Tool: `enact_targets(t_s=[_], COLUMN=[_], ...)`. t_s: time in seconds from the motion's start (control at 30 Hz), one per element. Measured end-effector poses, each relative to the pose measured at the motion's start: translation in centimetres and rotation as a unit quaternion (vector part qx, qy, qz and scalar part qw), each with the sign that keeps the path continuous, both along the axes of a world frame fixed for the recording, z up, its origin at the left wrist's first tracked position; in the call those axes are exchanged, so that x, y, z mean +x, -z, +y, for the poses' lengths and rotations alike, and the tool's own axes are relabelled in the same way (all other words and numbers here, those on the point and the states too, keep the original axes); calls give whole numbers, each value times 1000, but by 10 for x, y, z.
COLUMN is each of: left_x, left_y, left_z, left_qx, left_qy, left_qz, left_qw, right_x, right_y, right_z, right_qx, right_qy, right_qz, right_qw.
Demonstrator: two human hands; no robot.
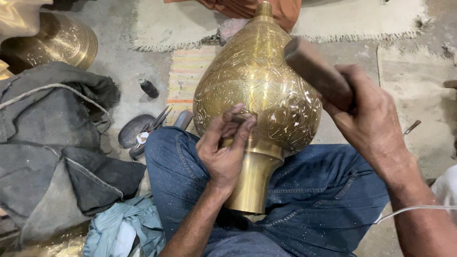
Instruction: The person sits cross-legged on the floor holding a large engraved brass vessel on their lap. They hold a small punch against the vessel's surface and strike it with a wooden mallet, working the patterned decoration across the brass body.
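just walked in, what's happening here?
A person sits on the floor with a large engraved brass vase lying across their jeans-clad lap. The left hand pinches a small chisel-like tool against the vase's belly. The right hand grips a wooden mallet, raised beside the vase. Much of the surface is already patterned. Pliers and dark cloths lie nearby.
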State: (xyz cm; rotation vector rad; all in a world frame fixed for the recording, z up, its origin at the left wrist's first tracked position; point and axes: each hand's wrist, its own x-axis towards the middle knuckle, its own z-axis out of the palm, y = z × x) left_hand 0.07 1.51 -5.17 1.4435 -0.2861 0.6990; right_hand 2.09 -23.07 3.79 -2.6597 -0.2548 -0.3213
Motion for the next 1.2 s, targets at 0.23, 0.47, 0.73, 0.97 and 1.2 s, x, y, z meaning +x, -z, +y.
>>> enact_targets(t_s=[0.23, 0.47, 0.73, 0.97, 1.2], left_x=[-11, -3, 4, 6, 2], left_y=[0, 12, 12, 10, 12], left_z=[14, 6, -3, -8, -9], left_qx=[-80, -35, 0, -2, 39], left_qy=[-2, -3, -2, -32, -79], left_qz=[50, 3, -5, 9, 31], left_qw=[996, 999, 1000, 999, 996], right_x=[-8, -5, 10, 22, 53], right_y=[-19, -27, -36, -87, -119], right_z=[8, 20, 18, 42, 72], right_qx=[-289, -325, -428, -537, -367], right_qy=[-46, -24, -35, -72, -263], right_qz=[-141, -72, -34, -203, -212], right_qw=[946, 943, 902, 816, 866])
